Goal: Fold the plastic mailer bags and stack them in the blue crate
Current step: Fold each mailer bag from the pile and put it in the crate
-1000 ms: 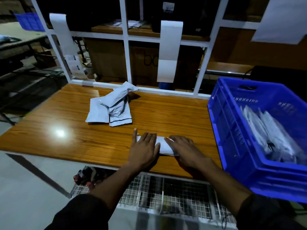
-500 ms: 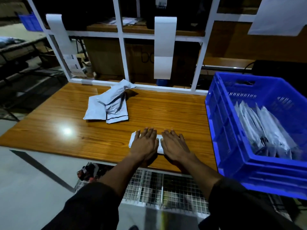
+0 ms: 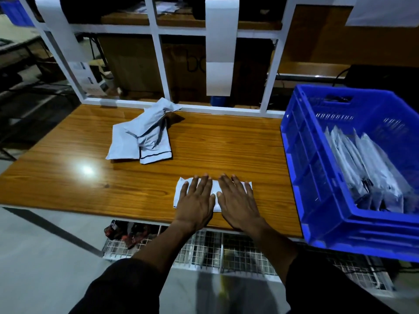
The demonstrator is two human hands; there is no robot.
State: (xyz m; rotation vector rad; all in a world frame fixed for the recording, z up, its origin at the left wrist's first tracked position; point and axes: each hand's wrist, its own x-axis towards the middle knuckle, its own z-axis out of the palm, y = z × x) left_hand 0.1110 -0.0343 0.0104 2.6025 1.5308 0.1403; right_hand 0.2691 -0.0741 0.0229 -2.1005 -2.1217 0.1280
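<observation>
Since a second ago both hands have slid together to the middle of the folded mailer; a half-second back they sat much as now, side by side.

Wooden table (image 3: pixel 226 141), near edge toward the person. Blue crate (image 3: pixel 317 177) at the table's right end, overhanging the near edge; a row of folded mailers (image 3: pixel 362 168) stands on edge inside it, leaning. White frame (image 3: pixel 158 64) runs along the table's far edge, paper strips hanging from it. Heap of unfolded mailers (image 3: pixel 140 137) at far centre-left of the table, crumpled, well apart from the hands.

Folded mailer (image 3: pixel 180 189) lies flat near the front edge, centre. Left hand (image 3: pixel 196 200) presses on its left half, fingers straight and spread, palm down. Right hand (image 3: pixel 237 200) presses on the right half in the same way, thumbs nearly touching. Neither hand grips anything; both are flat and pushing down. The mailer's left end and right corner show past the fingers.
</observation>
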